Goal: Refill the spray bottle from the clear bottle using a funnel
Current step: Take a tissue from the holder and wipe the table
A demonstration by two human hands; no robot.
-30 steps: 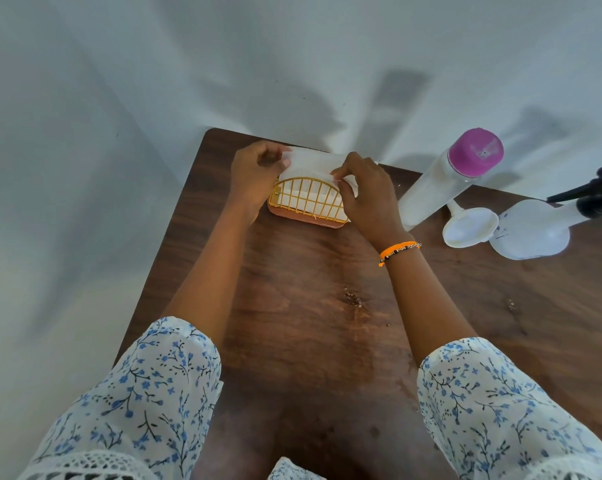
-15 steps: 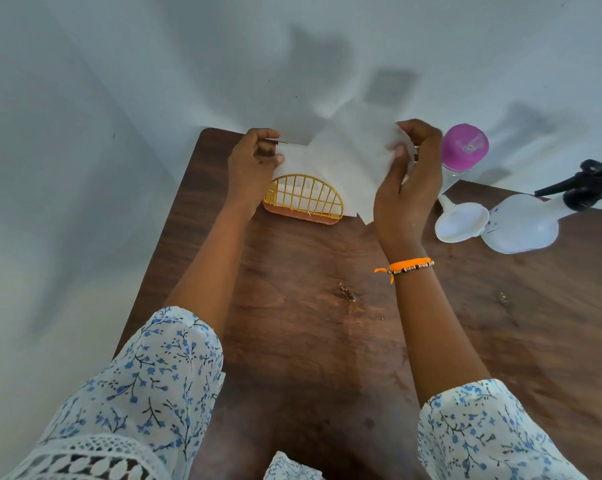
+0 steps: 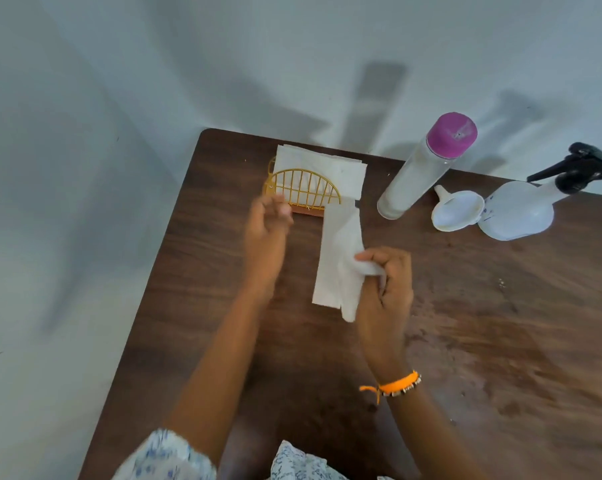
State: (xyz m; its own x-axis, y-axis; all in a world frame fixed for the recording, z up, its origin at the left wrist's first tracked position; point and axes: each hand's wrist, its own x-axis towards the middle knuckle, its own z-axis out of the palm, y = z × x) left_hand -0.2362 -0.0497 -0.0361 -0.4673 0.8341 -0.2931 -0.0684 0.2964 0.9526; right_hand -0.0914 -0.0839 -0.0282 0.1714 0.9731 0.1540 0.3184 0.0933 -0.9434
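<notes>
My right hand is closed on a white paper napkin, which hangs over the middle of the brown table. My left hand is blurred, empty, with loosely curled fingers, just in front of the yellow wire napkin holder. The clear bottle with a pink cap stands at the back right. A white funnel lies beside it on the table. The white spray bottle with a black trigger head is at the far right.
More white napkins stand in the holder near the table's back edge. A pale wall rises behind and to the left of the table. My floral sleeves show at the bottom edge.
My right hand has pulled one napkin out of the holder and brought it down towards me. My left hand has let go of the holder and drawn back a little.
</notes>
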